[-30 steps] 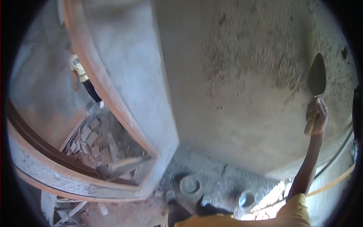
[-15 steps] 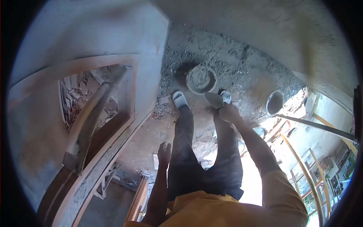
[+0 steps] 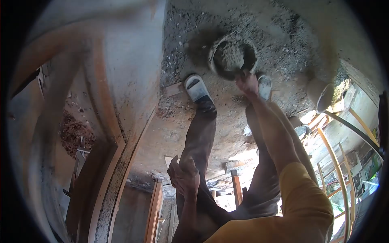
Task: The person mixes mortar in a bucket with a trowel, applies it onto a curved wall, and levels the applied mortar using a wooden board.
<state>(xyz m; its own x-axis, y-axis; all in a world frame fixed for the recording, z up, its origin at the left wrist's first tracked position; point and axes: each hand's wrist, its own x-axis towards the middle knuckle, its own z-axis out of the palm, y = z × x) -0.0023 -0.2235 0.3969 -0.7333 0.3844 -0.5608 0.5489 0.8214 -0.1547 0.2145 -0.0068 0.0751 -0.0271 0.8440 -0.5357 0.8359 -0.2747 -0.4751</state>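
Note:
My right hand point(image 3: 248, 84) is closed on a trowel at the near rim of a round bucket point(image 3: 212, 65). The trowel's blade is hard to make out against the dark inside. Grey, wet-looking mortar point(image 3: 231, 54) is heaped in the bucket, which stands on the rough ground just ahead of my feet. My left hand point(image 3: 184, 176) hangs by my left leg, its fingers loosely bent and apart, with nothing in them.
A second, smaller bucket point(image 3: 324, 97) stands tilted at the right, near a dark bar point(image 3: 356, 131). To the left is a wooden frame point(image 3: 107, 182) in a wall. Loose grit point(image 3: 279, 44) covers the ground beyond the bucket.
My right hand has reached forward, carrying the trowel from above my right foot to the bucket. My body leans further forward, and my left hand has shifted slightly right in view.

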